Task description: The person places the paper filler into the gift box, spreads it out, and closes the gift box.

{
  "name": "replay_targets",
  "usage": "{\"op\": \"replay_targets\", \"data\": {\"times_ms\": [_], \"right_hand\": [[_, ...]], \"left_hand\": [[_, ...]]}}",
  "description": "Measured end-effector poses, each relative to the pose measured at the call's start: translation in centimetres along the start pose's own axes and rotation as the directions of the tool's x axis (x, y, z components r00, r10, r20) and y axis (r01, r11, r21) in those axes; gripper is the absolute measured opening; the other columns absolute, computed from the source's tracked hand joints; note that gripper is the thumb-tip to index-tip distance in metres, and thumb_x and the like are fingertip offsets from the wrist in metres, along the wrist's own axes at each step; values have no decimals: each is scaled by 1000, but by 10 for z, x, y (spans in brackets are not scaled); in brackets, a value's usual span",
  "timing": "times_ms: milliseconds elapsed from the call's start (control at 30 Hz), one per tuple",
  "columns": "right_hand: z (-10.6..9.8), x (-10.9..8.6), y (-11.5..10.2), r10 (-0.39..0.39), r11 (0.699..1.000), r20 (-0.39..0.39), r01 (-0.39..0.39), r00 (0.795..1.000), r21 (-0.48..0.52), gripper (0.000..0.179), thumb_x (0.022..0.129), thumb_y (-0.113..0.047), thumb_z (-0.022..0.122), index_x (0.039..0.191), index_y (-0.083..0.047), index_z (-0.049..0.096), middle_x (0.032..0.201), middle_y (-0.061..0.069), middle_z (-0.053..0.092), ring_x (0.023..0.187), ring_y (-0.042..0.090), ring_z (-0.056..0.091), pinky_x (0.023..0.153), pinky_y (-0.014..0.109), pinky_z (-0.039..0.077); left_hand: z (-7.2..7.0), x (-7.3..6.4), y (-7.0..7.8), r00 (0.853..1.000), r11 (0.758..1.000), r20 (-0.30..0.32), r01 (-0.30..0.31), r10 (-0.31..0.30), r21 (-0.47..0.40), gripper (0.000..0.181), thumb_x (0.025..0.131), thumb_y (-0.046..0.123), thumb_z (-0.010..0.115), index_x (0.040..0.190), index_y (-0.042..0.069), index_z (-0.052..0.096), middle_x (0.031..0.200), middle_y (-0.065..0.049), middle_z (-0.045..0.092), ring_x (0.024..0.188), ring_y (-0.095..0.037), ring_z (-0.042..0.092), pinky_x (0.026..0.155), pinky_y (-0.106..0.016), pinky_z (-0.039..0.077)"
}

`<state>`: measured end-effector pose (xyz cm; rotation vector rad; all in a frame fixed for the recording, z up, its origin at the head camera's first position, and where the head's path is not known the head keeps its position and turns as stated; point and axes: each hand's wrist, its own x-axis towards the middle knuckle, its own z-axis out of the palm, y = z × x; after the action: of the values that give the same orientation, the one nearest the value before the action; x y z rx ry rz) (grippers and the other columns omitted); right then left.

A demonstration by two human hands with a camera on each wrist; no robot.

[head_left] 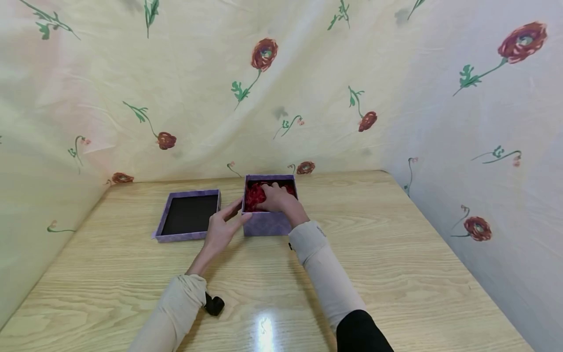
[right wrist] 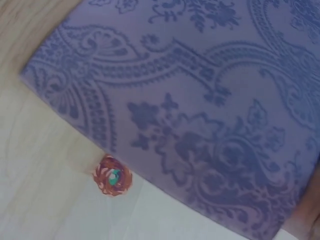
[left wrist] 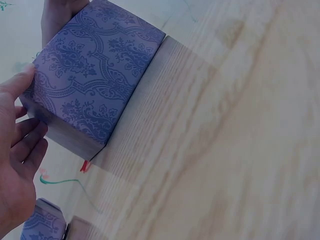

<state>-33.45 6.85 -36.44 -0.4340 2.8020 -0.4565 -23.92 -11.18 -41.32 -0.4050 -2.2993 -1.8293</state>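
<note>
A purple patterned box (head_left: 266,226) stands uncovered on the table, with red shredded filling (head_left: 254,196) inside its dark interior. My right hand (head_left: 280,201) reaches over the front rim, fingers down in the filling; their tips are hidden, and I cannot tell whether they grip any of it. At the front left corner, my left hand (head_left: 218,231) touches the box, its thumb at the front edge and its other fingers along the left side. Left of the box lies the matching lid (head_left: 189,238), black inside face up.
The wooden table (head_left: 396,274) runs back to a flowered cloth (head_left: 198,88) hanging behind and along both sides. A small black object (head_left: 214,305) shows at the left sleeve cuff. Light glares off the table near the front.
</note>
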Motion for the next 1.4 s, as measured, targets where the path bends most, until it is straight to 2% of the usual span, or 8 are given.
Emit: {"op": "replay_targets", "data": {"times_ms": [100,267,400,633,833,1000,1167,1400], "right_hand": [[-4,-4,0,-26,1000,-5,26,1000,4,75,104,-44,62,163,-10,33,164,23,29,148,50,26,116,63,30],[-11,-13,-1,-52,998,-34,52,998,18,73,104,-46,61,162,-11,35,163,23,30,147,51,26,115,63,30],[-15,-21,-3,-43,999,-101,46,994,28,72,103,-48,61,160,-10,39,161,22,35,145,50,32,112,62,36],[-20,-35,-9,-15,998,-275,33,961,62,66,104,-46,61,156,-8,46,154,20,46,140,43,43,106,59,44],[-21,-48,-20,-69,984,-371,125,926,128,59,104,-42,62,150,-6,54,148,18,52,135,37,49,106,54,45],[-17,-54,-35,-180,928,-434,299,883,223,53,105,-35,64,148,-5,55,147,15,55,135,33,52,106,51,46],[-6,-54,-48,-305,857,-447,447,841,255,51,105,-28,65,148,-2,53,143,16,57,131,32,55,106,47,46],[12,-50,-66,-352,825,-412,486,840,287,53,105,-28,64,150,-2,51,144,15,55,129,30,56,104,46,48]], "left_hand": [[0,1,-3,1000,1000,0,8,-8,3,56,100,14,71,152,4,53,151,-17,53,137,-37,51,108,-54,44],[0,10,-27,1000,1000,-6,3,-3,2,57,100,16,72,153,8,53,151,-16,53,137,-37,51,107,-55,45],[-1,13,-38,1000,1000,-17,-17,17,-15,57,98,20,75,151,13,56,149,-13,55,136,-36,53,106,-55,46],[-3,12,-36,998,998,-37,-57,55,-39,54,99,22,75,149,10,59,146,-11,59,134,-30,56,109,-49,45],[-10,12,-27,994,989,-94,-63,51,-132,50,101,13,69,147,-4,55,145,-20,58,134,-29,56,108,-32,46],[-30,9,-18,988,980,-146,-74,47,-186,50,102,11,67,148,-4,54,146,-21,57,134,-28,56,102,-21,47],[-62,3,-15,976,987,-204,-104,77,-126,49,102,11,67,147,-5,54,145,-21,58,132,-20,58,102,-20,46],[-104,-10,-14,960,995,-273,-78,60,-56,50,103,11,67,147,-7,53,145,-23,57,127,-9,59,102,-16,45]]}}
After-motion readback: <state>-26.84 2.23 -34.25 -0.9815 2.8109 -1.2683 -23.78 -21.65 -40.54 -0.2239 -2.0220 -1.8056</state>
